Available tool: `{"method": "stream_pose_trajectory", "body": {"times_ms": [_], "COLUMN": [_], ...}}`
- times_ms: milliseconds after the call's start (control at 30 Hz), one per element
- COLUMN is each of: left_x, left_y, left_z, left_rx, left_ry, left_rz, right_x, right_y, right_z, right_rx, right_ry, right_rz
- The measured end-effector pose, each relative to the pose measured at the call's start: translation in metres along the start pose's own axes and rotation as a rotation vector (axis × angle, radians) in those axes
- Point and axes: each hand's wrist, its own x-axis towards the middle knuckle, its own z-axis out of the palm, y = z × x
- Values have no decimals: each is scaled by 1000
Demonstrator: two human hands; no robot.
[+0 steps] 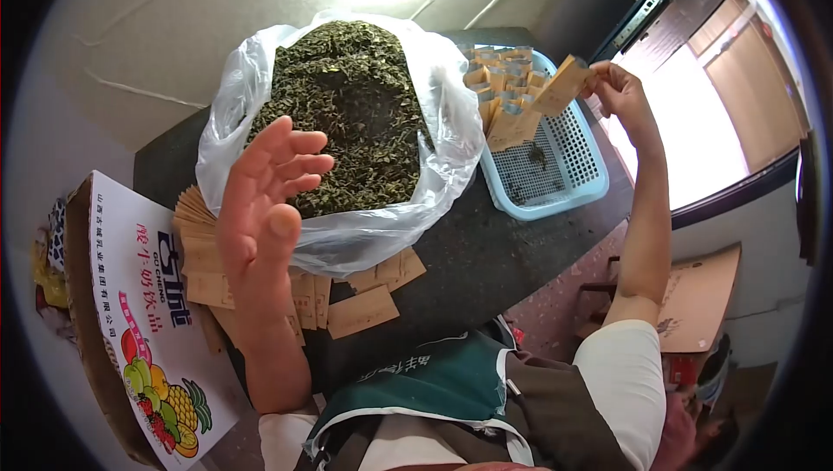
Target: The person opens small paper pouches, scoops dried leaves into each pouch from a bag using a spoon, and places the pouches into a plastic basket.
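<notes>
My right hand [618,93] pinches the top of a small brown paper packet [562,87] above the light blue plastic basket [590,177]. Several similar packets [503,72] stand upright in the far part of that basket, and some dark leaf bits lie on its floor. My left hand [269,180] is raised, fingers apart and holding nothing, in front of a clear plastic bag [451,137] full of dried green leaves [351,80]. Beneath the left hand and bag edge, flat brown paper packets [364,310] lie fanned and loose on the dark table [460,271].
A white printed carton [156,315] stands at the left edge of the table. The wall [173,37] rises behind the bag. To the right is a bright doorway [668,115], with a cardboard piece [698,297] lower down. A person in a reddish top [677,436] is partly visible at lower right.
</notes>
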Motion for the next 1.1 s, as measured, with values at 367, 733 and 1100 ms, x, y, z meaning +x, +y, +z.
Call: {"method": "stream_pose_trajectory", "body": {"times_ms": [367, 733, 1100], "left_x": [0, -2, -8], "left_y": [-3, 2, 13], "left_z": [-6, -8, -16], "left_rx": [66, 151, 229], "left_ry": [-15, -11, 14], "left_rz": [20, 18, 21], "right_x": [5, 13, -7], "right_y": [69, 96, 81], "right_z": [35, 59, 48], "right_rx": [44, 133, -152], "right_ry": [-251, -230, -29], "right_rz": [122, 71, 127]}}
